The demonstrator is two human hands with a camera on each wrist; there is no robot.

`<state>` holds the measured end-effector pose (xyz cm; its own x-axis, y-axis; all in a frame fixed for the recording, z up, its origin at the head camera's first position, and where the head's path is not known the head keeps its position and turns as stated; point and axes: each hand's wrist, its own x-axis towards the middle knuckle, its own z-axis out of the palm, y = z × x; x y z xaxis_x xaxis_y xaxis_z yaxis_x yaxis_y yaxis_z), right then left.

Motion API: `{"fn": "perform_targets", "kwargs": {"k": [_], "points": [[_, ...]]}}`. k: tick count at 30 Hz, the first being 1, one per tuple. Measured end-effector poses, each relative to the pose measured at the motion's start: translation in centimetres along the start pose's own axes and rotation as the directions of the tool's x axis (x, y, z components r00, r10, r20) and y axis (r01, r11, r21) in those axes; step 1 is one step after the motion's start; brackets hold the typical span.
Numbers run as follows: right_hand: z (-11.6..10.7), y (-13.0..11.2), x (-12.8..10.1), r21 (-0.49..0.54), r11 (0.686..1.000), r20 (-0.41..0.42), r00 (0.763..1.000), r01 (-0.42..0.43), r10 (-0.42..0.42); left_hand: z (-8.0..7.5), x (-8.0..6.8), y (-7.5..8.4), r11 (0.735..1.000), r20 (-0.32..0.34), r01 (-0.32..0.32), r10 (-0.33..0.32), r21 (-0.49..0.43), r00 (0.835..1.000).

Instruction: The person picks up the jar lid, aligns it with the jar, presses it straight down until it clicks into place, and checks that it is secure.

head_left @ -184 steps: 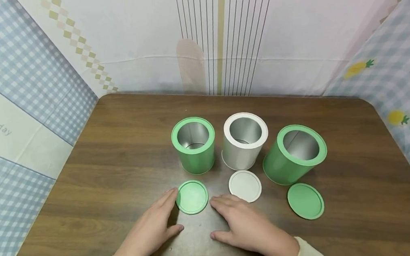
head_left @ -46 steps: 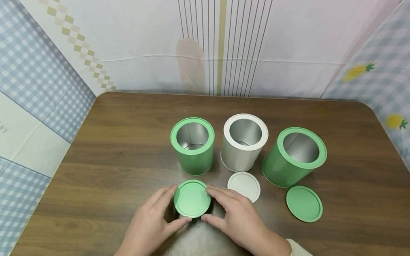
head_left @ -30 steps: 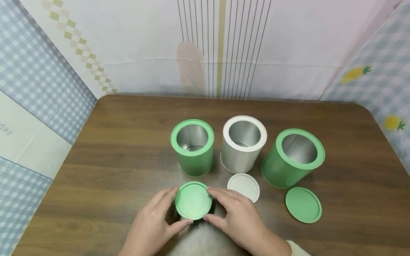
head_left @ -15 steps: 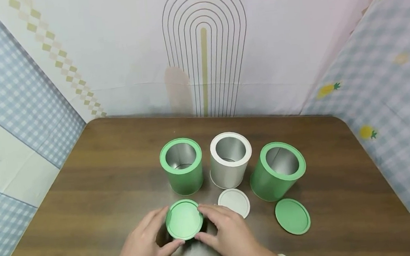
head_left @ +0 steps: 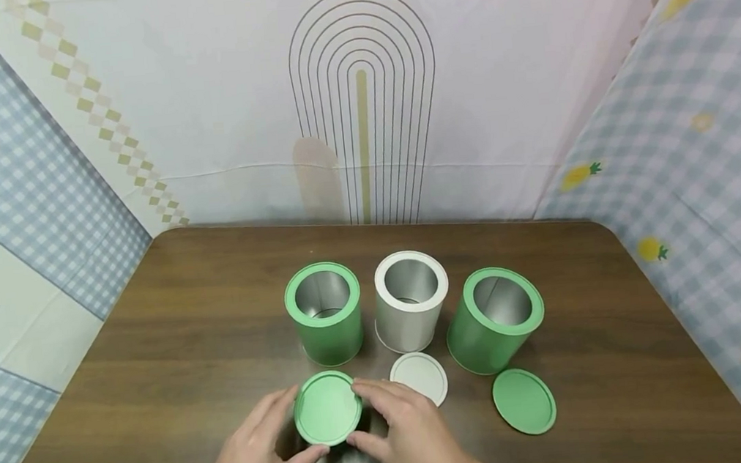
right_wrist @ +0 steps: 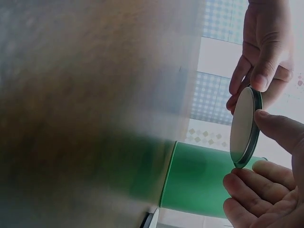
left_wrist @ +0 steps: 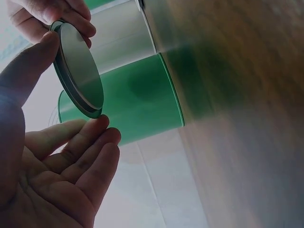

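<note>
A round green tin lid is held level between both hands, in front of the left green tin. My left hand pinches its left edge between thumb and fingertips. On the opposite edge, my right hand pinches it the same way. Both wrist views show the lid's silvery underside raised off the table, the lid standing apart from the tin. That tin is uncovered, its metal inside visible.
A white tin and another green tin stand uncovered to the right. Before them lie a white lid and a second green lid on the wooden table. Patterned cloth hangs behind the table.
At first the left green lid lay on the table with my hands beside it; now both pinch it, lifted. Over the last second the head view tilts up, and the grip stays the same.
</note>
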<state>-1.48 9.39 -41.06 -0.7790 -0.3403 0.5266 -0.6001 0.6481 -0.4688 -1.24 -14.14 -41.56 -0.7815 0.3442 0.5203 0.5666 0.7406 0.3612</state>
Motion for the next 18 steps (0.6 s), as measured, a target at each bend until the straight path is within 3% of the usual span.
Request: {"fn": "perform_targets", "kwargs": {"k": [7,13,18], "points": [[0.1,-0.3,0.1,0.001,1.0,0.026,0.999,-0.025,0.025,0.0,-0.2,-0.4,1.0,0.007,0.003,-0.002,-0.015,1.0],[0.8,-0.8,0.9,-0.008,1.0,0.044,0.999,-0.001,0.001,-0.2,-0.7,-1.6,0.998,-0.087,-0.055,0.055,0.003,0.995],[0.3,-0.5,0.4,-0.043,0.999,0.03,0.999,-0.017,0.018,0.8,-0.4,-1.5,0.995,-0.105,-0.092,0.089,-0.024,0.99]]}}
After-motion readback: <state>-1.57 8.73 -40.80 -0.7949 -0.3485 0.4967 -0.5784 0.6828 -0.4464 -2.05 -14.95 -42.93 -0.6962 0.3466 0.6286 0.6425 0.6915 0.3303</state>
